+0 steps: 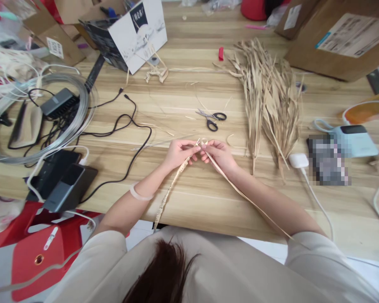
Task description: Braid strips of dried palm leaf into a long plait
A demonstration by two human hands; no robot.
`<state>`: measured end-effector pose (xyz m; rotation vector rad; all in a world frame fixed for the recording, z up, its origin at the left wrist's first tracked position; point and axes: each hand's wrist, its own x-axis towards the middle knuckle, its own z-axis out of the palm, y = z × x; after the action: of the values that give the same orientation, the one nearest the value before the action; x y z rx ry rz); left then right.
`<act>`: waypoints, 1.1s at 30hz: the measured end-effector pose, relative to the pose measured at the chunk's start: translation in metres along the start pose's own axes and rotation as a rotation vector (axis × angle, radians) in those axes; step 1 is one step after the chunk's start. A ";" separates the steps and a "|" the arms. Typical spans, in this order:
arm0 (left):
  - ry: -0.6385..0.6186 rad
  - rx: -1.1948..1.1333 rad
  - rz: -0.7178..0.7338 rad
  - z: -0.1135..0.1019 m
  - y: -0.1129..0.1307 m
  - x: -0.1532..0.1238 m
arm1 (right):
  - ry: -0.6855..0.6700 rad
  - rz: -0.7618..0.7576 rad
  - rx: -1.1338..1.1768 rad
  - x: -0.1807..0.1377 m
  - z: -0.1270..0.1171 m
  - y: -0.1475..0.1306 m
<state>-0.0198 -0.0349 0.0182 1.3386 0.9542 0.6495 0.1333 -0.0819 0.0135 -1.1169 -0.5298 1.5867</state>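
My left hand pinches the top of a plaited straw braid that hangs down over the table's near edge toward my lap. My right hand grips loose flat straw strips at the same meeting point; one long strip trails along my right forearm to my sleeve. The fingertips of both hands touch over the wooden table. A clear band sits on my left wrist.
Black-handled scissors lie just beyond my hands. A heap of dried straw leaves lies to the right. Coiled wire, black cables and chargers sit left. Cardboard boxes stand at the back; a white charger and blue device right.
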 end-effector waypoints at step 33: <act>-0.061 0.033 -0.064 0.003 0.002 -0.001 | -0.053 -0.308 -0.687 -0.001 -0.013 0.006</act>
<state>-0.0176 -0.0367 0.0200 1.3438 0.9578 0.5436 0.1419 -0.0878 0.0031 -1.4062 -1.2810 1.1861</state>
